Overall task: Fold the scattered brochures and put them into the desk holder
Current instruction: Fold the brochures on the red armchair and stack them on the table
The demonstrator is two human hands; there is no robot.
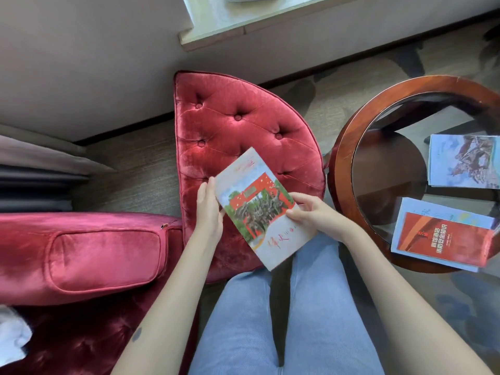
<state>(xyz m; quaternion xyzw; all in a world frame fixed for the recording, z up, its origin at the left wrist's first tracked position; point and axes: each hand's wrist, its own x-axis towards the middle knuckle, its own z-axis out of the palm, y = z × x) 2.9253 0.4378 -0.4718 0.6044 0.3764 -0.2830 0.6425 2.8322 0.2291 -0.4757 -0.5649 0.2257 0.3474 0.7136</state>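
A folded brochure [259, 207] with a red gate and a green statue picture is held above my knees and the red footstool. My left hand [208, 209] grips its left long edge, thumb on top. My right hand [311, 212] pinches its right edge with curled fingers. On the round glass table to the right lie a blue brochure with a horse picture [464, 161] and a stack topped by a red-covered brochure [443, 234]. No desk holder is in view.
A tufted red velvet footstool [238, 120] stands ahead of my knees. A red armchair arm [89, 253] is on the left. The round table has a dark wooden rim [343, 147]. Wall and window sill [216, 36] lie beyond; patterned carpet covers the floor.
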